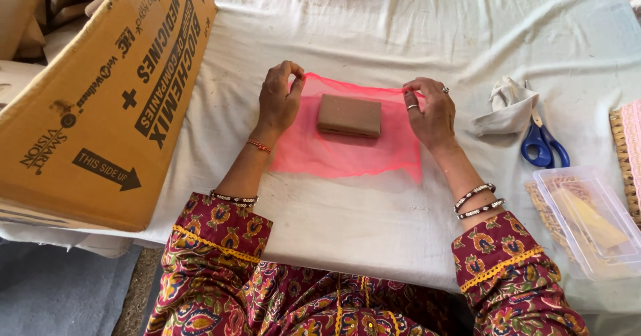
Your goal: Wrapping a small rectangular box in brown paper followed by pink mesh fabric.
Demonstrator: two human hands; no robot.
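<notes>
A sheet of sheer pink net fabric (347, 142) is spread flat near the middle of the tabletop (374, 22), which is covered by a white cloth. A flat brown rectangular block (349, 115) is laid on the fabric, toward its far edge. The far left corner of the fabric is pinched between the thumb and fingers of the left hand (279, 102), which are closed narrowly on it. The far right corner is pinched in the same way by the right hand (431, 112), on which rings are worn. Bangles are seen on both wrists.

At the left edge of the tabletop a large cardboard box (100, 102) is leaned. Toward the right edge, a crumpled white cloth (507, 105) is lying just beside blue-handled scissors (544, 142). Nearer the front right corner, a clear plastic box (591, 219) holding beige trim is placed, and a strip of pink and beige lace (627, 149) is seen at the very edge.
</notes>
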